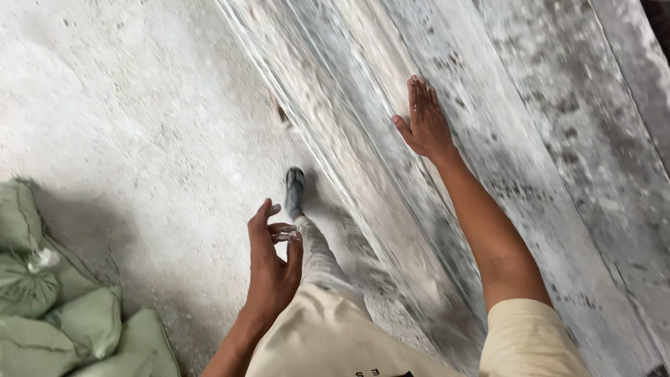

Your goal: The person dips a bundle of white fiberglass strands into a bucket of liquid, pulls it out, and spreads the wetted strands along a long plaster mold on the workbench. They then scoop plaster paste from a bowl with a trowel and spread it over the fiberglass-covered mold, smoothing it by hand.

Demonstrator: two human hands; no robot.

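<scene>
Right hand: we saw our right hand [423, 122] laid flat against the grey wall [502, 139], fingers straight and close together, thumb out to the side, holding nothing.
Left hand: our left hand [272, 258] hung in front of the body, fingers curled toward the thumb; the fingertips [293, 236] pinched a small pale object [283, 237], too small and blurred for us to tell its kind.
Small object: it sat between thumb and fingers of the left hand, above the floor and just beside our leg.
Wall: a rough, streaked grey surface ran diagonally through the right half of the view, blotched with darker patches toward the right edge; much of it was smeared by motion.
Floor: pale, dusty concrete floor [139, 119] filled the left half, speckled with grit.
Sacks: a heap of pale green woven sacks [77, 321] lay in the lower left corner on the floor, plump and rounded, stacked against one another; one had a tied, bunched whitish neck [43, 260]. We could make out no labels on them.
Leg and shoe: our dusty grey trouser leg [321, 258] reached forward to a dark shoe [295, 188] set on the floor near the foot of the wall.
Clothing: we wore a cream short-sleeved shirt [328, 335], seen at the bottom edge.
</scene>
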